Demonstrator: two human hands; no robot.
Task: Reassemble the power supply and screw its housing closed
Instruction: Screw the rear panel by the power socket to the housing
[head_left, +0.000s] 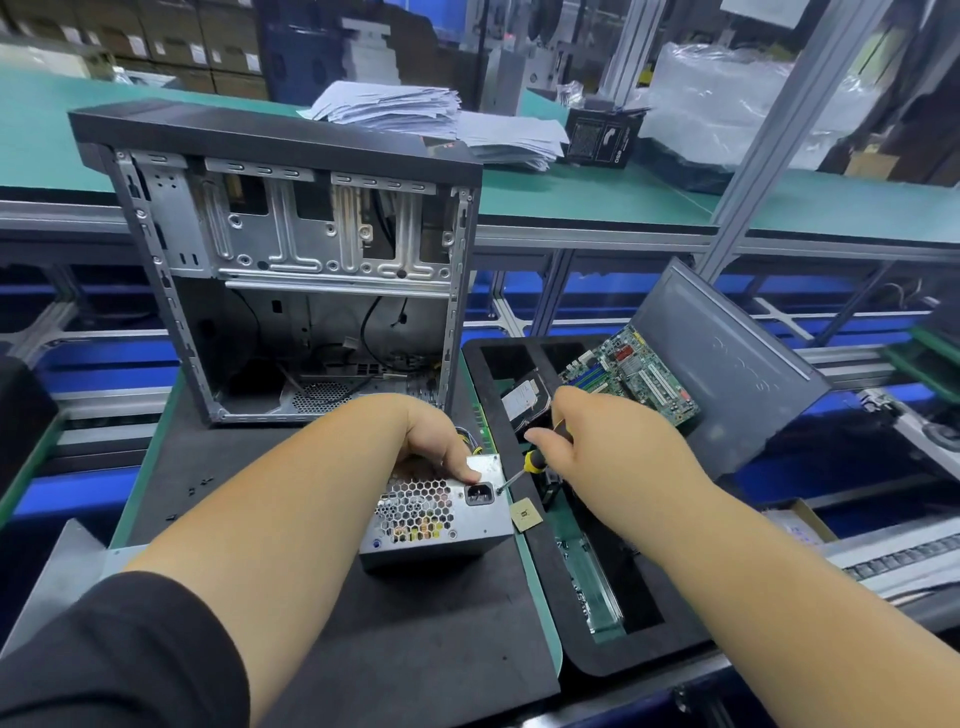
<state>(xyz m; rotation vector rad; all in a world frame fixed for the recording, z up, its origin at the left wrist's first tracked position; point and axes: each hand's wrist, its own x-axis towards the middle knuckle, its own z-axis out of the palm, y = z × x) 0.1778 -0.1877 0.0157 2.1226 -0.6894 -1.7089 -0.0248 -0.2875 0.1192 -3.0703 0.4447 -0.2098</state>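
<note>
The grey metal power supply stands on the black mat, its honeycomb grille and mains socket facing me. My left hand grips its top edge, thumb pressed on the top plate near the right corner. My right hand holds a yellow-and-black screwdriver. The screwdriver's tip touches the housing's upper right corner, beside the socket. Coloured wires show behind my left hand.
An open, empty PC case stands upright behind the power supply. To the right a black foam tray holds a motherboard, a hard drive and memory sticks. A CPU chip lies beside the power supply. Small screws lie scattered on the mat at left.
</note>
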